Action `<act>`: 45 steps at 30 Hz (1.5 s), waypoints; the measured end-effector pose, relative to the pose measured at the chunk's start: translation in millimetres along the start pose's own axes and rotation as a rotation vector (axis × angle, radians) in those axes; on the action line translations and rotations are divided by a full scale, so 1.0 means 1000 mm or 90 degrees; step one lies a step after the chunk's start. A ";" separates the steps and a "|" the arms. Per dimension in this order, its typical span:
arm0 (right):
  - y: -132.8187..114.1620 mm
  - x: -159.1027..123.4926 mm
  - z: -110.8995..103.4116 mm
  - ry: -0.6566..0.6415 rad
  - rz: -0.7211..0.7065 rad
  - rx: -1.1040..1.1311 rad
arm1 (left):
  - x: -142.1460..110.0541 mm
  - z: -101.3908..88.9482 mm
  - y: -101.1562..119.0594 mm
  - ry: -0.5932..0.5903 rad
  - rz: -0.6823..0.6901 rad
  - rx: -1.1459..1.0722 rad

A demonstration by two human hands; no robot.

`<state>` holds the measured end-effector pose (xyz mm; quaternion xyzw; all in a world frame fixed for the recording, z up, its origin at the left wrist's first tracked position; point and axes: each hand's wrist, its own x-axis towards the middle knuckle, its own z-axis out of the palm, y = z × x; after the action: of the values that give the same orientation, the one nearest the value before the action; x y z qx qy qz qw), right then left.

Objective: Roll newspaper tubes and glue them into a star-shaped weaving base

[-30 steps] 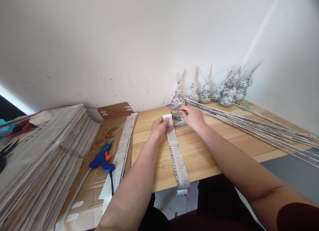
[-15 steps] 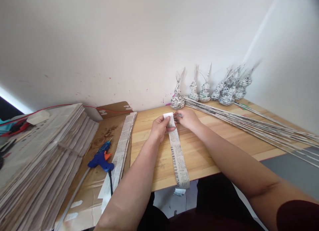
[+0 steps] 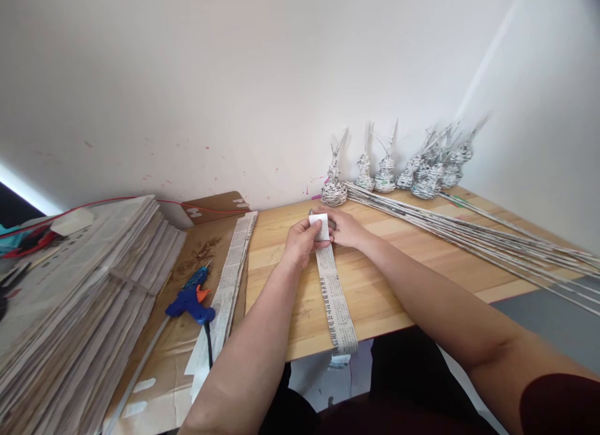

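A long newspaper strip [image 3: 336, 304] runs from my hands towards me across the wooden table and hangs over its front edge. My left hand [image 3: 302, 240] pinches the strip's far end, thumb on top and fingers beneath. Close against it on the right, my right hand [image 3: 345, 227] is curled behind the raised end of the strip. Its fingertips are partly hidden by the paper, and a small greyish thing by its fingers is too small to make out.
Several woven paper figures [image 3: 385, 174] stand along the wall. Thin rolled paper sticks [image 3: 431, 232] lie at the right. At the left are a blue glue gun [image 3: 190, 302], more newspaper strips [image 3: 229, 279] on cardboard [image 3: 162, 360], and a tall newspaper stack [image 3: 126, 285].
My right hand has shifted slightly left and nearer, its fingers now behind the strip's end. The strip's end has tilted up a little; my left hand keeps its pinch.
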<state>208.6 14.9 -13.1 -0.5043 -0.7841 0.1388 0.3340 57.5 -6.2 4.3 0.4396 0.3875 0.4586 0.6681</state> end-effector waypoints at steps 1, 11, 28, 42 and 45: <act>0.001 0.000 -0.001 -0.024 -0.004 -0.015 | 0.000 0.000 0.000 0.008 -0.002 0.003; -0.016 -0.003 -0.016 0.047 0.122 0.014 | -0.001 0.000 0.005 0.057 0.016 -0.014; 0.000 0.005 -0.005 0.129 0.157 0.089 | -0.001 0.002 0.003 0.058 0.009 -0.010; -0.003 0.000 0.002 0.060 0.088 -0.037 | 0.002 0.000 -0.007 -0.017 -0.021 0.005; -0.001 0.000 0.006 0.068 0.041 -0.002 | 0.002 0.000 -0.005 0.007 -0.036 0.009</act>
<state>204.3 15.4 -16.7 -0.5367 -0.7488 0.1212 0.3695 59.7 -5.3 -0.5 0.4304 0.4068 0.4392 0.6755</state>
